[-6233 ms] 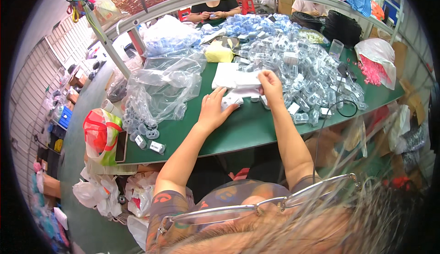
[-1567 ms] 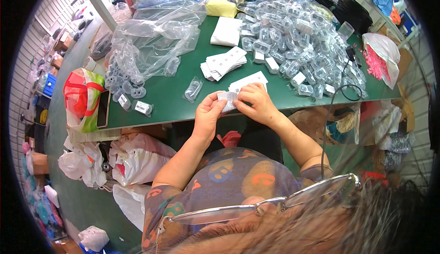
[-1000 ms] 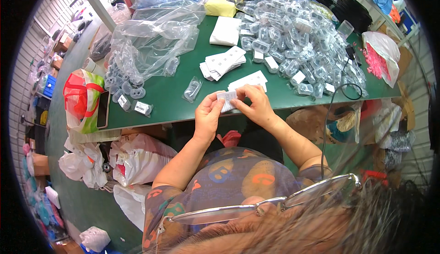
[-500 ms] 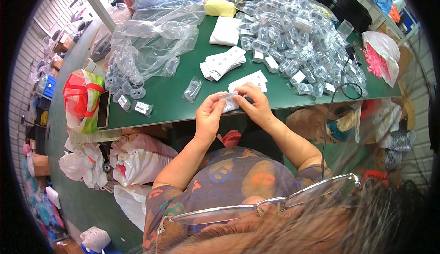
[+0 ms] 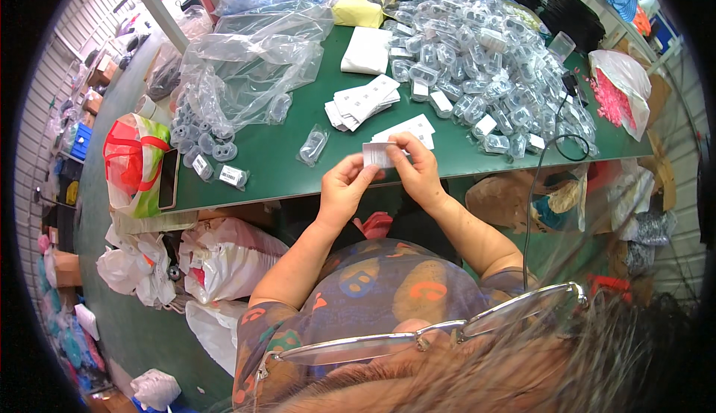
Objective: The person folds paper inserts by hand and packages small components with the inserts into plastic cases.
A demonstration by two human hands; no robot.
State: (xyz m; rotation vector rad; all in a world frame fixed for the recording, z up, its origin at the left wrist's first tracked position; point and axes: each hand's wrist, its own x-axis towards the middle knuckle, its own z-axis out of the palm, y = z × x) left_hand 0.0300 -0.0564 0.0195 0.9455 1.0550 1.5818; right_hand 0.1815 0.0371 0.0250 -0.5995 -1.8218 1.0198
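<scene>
A small printed paper leaflet (image 5: pixel 378 156) is held up at the table's front edge between my two hands. My right hand (image 5: pixel 420 173) pinches its right side with thumb and fingers. On the lower left, the thumb and bent fingers of my left hand (image 5: pixel 343 189) close at the leaflet's edge. Just beyond lie several white printed papers (image 5: pixel 415 127), and a thicker stack of such papers (image 5: pixel 362 101) sits farther back. A clear plastic case in a bag (image 5: pixel 312 145) lies left of my hands.
Many bagged clear cases (image 5: pixel 477 62) heap at the back right. A large clear plastic bag (image 5: pixel 250 70) and several round clear pieces (image 5: pixel 201 133) are at the left, with a phone (image 5: pixel 169 178) and a colourful bag (image 5: pixel 134 159). A black cable (image 5: pixel 534 197) hangs over the right edge.
The leaflet has shifted slightly to the right and up and now faces flatter. My right fingers have moved up along its right side; my left fingers sit lower on its edge.
</scene>
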